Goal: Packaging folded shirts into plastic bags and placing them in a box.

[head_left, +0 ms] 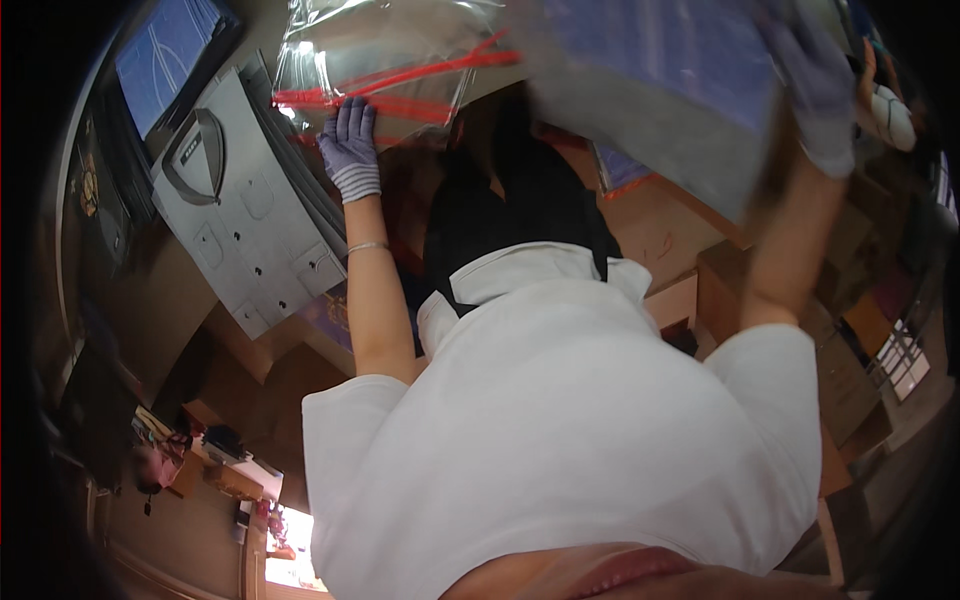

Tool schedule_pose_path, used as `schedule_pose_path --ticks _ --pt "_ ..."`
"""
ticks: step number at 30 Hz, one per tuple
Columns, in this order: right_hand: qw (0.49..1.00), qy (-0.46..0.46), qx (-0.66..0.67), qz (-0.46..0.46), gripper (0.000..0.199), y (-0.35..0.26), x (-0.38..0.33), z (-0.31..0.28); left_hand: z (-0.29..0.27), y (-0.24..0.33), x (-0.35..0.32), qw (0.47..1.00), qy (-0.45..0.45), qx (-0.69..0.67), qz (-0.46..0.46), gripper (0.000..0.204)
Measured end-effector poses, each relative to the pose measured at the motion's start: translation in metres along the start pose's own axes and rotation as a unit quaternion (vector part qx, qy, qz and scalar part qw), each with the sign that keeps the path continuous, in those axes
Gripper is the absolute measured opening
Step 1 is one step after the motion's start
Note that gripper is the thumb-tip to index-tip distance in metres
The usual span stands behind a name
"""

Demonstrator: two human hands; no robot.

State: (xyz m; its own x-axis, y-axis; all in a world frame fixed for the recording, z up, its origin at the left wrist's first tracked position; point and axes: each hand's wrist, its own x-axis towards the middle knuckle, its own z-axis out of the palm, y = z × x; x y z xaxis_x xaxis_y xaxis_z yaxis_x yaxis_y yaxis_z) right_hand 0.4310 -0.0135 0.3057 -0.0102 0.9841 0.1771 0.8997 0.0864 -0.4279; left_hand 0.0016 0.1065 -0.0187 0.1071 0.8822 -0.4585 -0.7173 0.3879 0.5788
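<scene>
So the left arm's reaching out fairly straight, left hand (350, 140) gloved, fingers side by side over the red edge of the clear bag (375, 50). Can't tell if it's pinching. Right arm's stretched well to the bag's right, right hand (815, 85) a blur by the far side of a blurry blue-and-grey package (660, 95), grip unreadable. Grey shirt (240, 225) lies left of the bag, closer in.

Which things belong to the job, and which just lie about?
In hand:
clear plastic bag with red edging, at gloved left hand
blurred blue-and-grey flat packet, at gloved right hand

Lying about:
folded grey collared shirt
glossy blue rectangular packet
</scene>
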Motion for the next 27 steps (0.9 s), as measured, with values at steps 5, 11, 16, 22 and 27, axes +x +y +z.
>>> schedule_pose_path --ticks 5,11,16,22,27 --pt "0.94 -0.279 0.021 0.193 0.037 0.015 -0.133 -0.057 0.01 0.004 -0.004 0.999 0.012 0.032 -0.011 0.052" --pt "0.873 -0.249 -0.359 0.219 0.03 0.118 -0.245 0.157 0.009 0.021 -0.015 0.993 0.039 0.108 -0.04 0.037" --pt "0.84 -0.343 -0.264 0.327 0.037 0.152 -0.265 0.336 0.065 0.05 -0.061 0.851 -0.031 0.502 0.153 0.022" --pt "0.826 -0.349 -0.166 0.409 0.028 0.149 -0.225 0.391 0.069 0.139 -0.04 0.264 0.151 0.914 0.27 0.053" --pt "0.878 -0.433 -0.079 0.189 0.025 0.038 -0.116 0.319 0.069 0.162 -0.045 0.298 0.067 0.95 0.07 0.065"
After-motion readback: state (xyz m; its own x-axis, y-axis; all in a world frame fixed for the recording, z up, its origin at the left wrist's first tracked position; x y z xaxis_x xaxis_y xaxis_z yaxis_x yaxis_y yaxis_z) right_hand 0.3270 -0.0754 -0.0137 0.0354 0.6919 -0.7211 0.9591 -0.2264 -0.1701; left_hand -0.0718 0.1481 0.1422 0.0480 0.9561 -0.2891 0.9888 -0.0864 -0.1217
